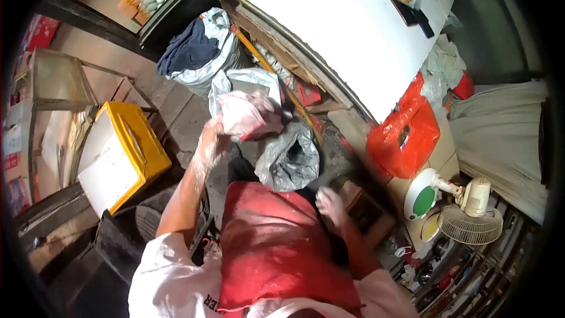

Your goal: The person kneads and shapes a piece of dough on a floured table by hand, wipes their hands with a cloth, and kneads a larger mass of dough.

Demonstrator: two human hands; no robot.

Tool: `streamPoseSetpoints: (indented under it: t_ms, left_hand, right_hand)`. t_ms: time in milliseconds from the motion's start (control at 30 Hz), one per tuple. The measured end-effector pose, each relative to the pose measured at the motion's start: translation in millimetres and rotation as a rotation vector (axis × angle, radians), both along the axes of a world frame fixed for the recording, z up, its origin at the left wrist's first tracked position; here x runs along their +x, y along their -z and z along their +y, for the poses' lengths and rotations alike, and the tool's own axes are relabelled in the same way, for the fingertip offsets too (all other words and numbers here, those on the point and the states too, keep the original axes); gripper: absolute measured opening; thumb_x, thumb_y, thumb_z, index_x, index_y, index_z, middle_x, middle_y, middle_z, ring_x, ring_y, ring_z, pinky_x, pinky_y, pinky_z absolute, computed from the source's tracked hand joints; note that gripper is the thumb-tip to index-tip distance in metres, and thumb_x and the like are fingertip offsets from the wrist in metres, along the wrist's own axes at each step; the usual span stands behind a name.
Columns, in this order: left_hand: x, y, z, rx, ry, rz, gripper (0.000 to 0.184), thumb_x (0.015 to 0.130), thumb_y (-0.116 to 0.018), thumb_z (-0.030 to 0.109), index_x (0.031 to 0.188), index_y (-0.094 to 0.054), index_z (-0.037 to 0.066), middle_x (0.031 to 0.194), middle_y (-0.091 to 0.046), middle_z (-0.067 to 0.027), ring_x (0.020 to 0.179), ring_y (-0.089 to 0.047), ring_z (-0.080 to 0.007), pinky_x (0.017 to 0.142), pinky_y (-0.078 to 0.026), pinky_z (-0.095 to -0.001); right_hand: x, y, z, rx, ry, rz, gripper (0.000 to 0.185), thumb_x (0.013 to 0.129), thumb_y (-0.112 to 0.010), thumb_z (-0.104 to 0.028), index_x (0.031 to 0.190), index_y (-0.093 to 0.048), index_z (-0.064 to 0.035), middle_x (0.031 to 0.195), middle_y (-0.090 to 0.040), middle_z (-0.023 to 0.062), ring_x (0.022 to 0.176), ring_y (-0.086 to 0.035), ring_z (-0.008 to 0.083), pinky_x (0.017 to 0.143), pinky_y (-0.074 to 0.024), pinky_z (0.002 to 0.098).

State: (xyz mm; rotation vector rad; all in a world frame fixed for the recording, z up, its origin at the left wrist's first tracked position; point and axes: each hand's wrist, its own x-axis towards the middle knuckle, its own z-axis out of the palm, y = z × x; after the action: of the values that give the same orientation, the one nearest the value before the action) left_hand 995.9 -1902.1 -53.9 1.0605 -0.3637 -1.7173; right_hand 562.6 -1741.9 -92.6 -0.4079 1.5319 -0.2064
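My left hand (pixel 212 139) is closed on the edge of a crumpled pink-and-white cloth (pixel 248 115), held out in front of me. Whether the cloth wraps anything is hidden. Behind it is an opened white plastic sack (pixel 221 90), and to its lower right is a grey plastic bag (pixel 286 162) with its dark mouth facing up, by my knees. My right hand (pixel 331 206), slightly blurred, hovers beside my right thigh with its fingers loosely apart and nothing visible in them. A red apron (pixel 282 241) covers my lap.
Left stands a yellow-and-white box (pixel 132 150). A filled sack (pixel 229 53) with dark clothing (pixel 188 50) leans by a white-topped table (pixel 341 29). An orange pole (pixel 259 56) slants nearby. To the right are a red plastic bag (pixel 406 132) and a fan (pixel 471 224).
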Motion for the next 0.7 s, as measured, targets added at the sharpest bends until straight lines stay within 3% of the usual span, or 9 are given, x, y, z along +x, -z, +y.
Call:
streamPoseSetpoints:
  t_ms: [67,200,300,333,400,500,533,633,700]
  left_hand:
    - [-50.3,-78.4,39.7,0.067,-0.008,0.118,0.03,0.084,-0.058,0.01,0.111,-0.065,0.0,0.104,-0.072,-0.007,0.095,-0.071,-0.0201,0.087,-0.059,-0.0357]
    - [-104.3,-76.1,117.2,-0.018,0.01,0.312,0.018,0.082,-0.055,0.004,0.098,-0.063,0.004,0.097,-0.069,-0.0049,0.091,-0.069,-0.0185,0.083,-0.058,-0.034]
    - [-133.3,-102.8,151.7,0.173,-0.17,0.149,0.01,0.092,-0.058,0.015,0.097,-0.061,0.007,0.098,-0.067,-0.003,0.092,-0.065,-0.0167,0.079,-0.054,-0.033]
    - [-131.3,-90.0,168.5,0.159,-0.146,0.109,0.019,0.097,-0.059,0.025,0.106,-0.061,0.008,0.105,-0.068,-0.0034,0.098,-0.064,-0.0169,0.085,-0.052,-0.0335]
    - [-137.9,-98.0,185.9,0.262,-0.219,0.042,0.026,0.099,-0.058,0.027,0.118,-0.059,0.008,0.115,-0.065,-0.0085,0.108,-0.063,-0.023,0.096,-0.049,-0.0426]
    - [-145.7,-100.2,212.8,0.298,-0.344,0.011,0.035,0.101,-0.058,0.038,0.124,-0.058,0.011,0.122,-0.063,-0.0091,0.112,-0.062,-0.0231,0.096,-0.047,-0.0401]
    - [-147.4,-99.7,220.7,0.294,-0.362,0.015,0.035,0.101,-0.058,0.038,0.124,-0.058,0.011,0.122,-0.063,-0.0091,0.112,-0.062,-0.0231,0.096,-0.047,-0.0401]
    - [-149.0,-97.3,251.1,0.307,-0.377,-0.111,0.039,0.099,-0.061,0.041,0.125,-0.057,0.012,0.124,-0.063,-0.0064,0.112,-0.064,-0.022,0.095,-0.049,-0.0375]
    - [-149.7,-104.1,276.0,0.31,-0.387,-0.126,0.04,0.098,-0.061,0.041,0.125,-0.057,0.012,0.125,-0.063,-0.0066,0.112,-0.064,-0.0223,0.095,-0.049,-0.0373]
  right_hand:
    - [21.6,-26.6,-40.1,0.002,0.217,-0.417,0.067,0.102,-0.047,-0.055,0.156,-0.035,-0.0181,0.146,-0.052,0.0131,0.135,-0.046,0.0321,0.106,-0.0406,0.0626]
    - [62.5,-101.0,-98.1,-0.096,0.35,-0.998,0.058,0.095,-0.056,-0.046,0.139,-0.054,-0.0075,0.149,-0.048,0.0174,0.141,-0.04,0.0323,0.117,-0.0277,0.0531]
    - [45.6,-97.8,-97.0,-0.466,0.095,-0.621,0.033,0.099,-0.056,-0.019,0.126,-0.061,-0.0012,0.114,-0.067,0.0136,0.107,-0.064,0.0274,0.096,-0.05,0.0379]
    - [44.5,-115.5,-104.5,-0.088,0.417,-0.853,0.031,0.099,-0.056,-0.019,0.123,-0.062,0.0004,0.111,-0.068,0.0132,0.103,-0.066,0.0251,0.091,-0.0526,0.0369]
    - [45.8,-135.7,-108.7,-0.073,0.34,-0.911,0.029,0.1,-0.055,-0.019,0.121,-0.063,-0.0001,0.108,-0.069,0.0108,0.101,-0.068,0.0231,0.089,-0.0542,0.0361]
    - [48.7,-155.7,-107.0,-0.053,0.273,-0.898,0.03,0.101,-0.055,-0.021,0.121,-0.063,-0.0005,0.106,-0.07,0.0101,0.101,-0.068,0.0229,0.088,-0.0554,0.0357]
    - [40.2,-141.8,-99.5,-0.454,-0.093,-0.71,0.028,0.098,-0.057,-0.016,0.121,-0.063,-0.0001,0.107,-0.07,0.0107,0.103,-0.068,0.0234,0.089,-0.0549,0.0358]
    - [18.5,-18.3,-83.4,-0.604,-0.334,-0.509,0.03,0.086,-0.06,0.002,0.116,-0.066,0.001,0.105,-0.071,0.0115,0.102,-0.068,0.0233,0.09,-0.0527,0.0349]
    - [48.3,-70.5,-86.5,-0.729,-0.556,-0.178,0.031,0.084,-0.06,0.004,0.113,-0.066,-0.0008,0.096,-0.07,0.0106,0.092,-0.067,0.019,0.085,-0.051,0.0325]
